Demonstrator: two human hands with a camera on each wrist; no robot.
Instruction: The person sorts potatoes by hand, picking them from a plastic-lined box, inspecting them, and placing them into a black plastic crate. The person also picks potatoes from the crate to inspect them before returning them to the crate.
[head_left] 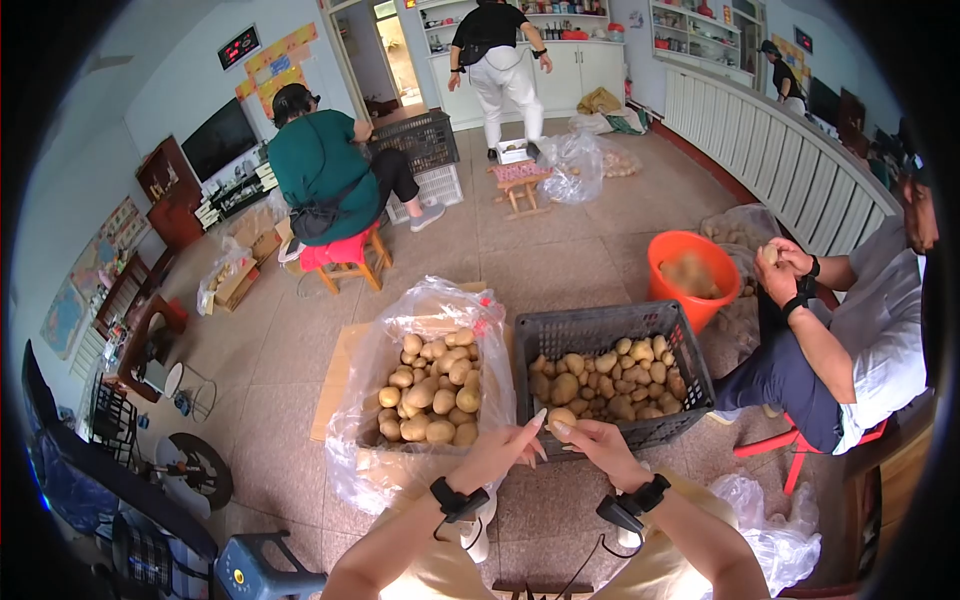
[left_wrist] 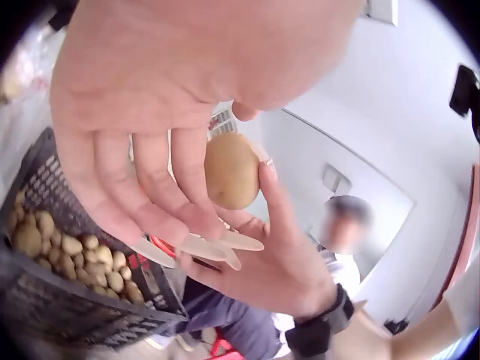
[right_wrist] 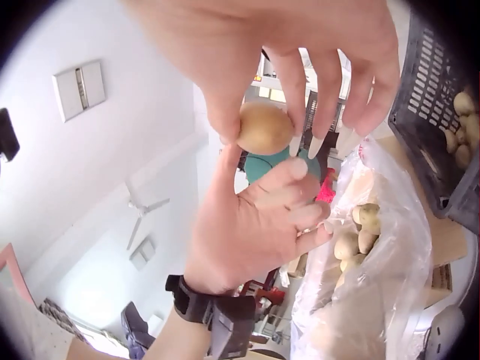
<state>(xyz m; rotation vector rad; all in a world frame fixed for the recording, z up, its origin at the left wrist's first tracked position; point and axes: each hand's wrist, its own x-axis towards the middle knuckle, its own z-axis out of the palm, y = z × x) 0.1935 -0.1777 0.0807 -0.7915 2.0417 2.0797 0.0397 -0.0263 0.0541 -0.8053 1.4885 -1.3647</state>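
A single tan potato [head_left: 560, 417] is held up near the front edge of the black crate. My right hand [head_left: 603, 448] pinches it between thumb and fingertips. My left hand [head_left: 503, 448] is close beside it, fingers loosely bent; in the right wrist view its thumb [right_wrist: 226, 174] reaches the potato's underside. Below and to the right stands the black plastic crate [head_left: 690, 345], holding many potatoes [head_left: 600, 380]. To the left is a cardboard box lined with clear plastic [head_left: 350, 430], filled with larger-looking potatoes [head_left: 430, 390].
At the right a seated person [head_left: 830, 350] holds a potato by an orange bucket [head_left: 660, 262]. Another person [head_left: 325, 185] sits on a stool at the back left; a third [head_left: 497, 70] stands behind. A blue stool [head_left: 265, 565] and crumpled plastic bag [head_left: 770, 530] lie near me.
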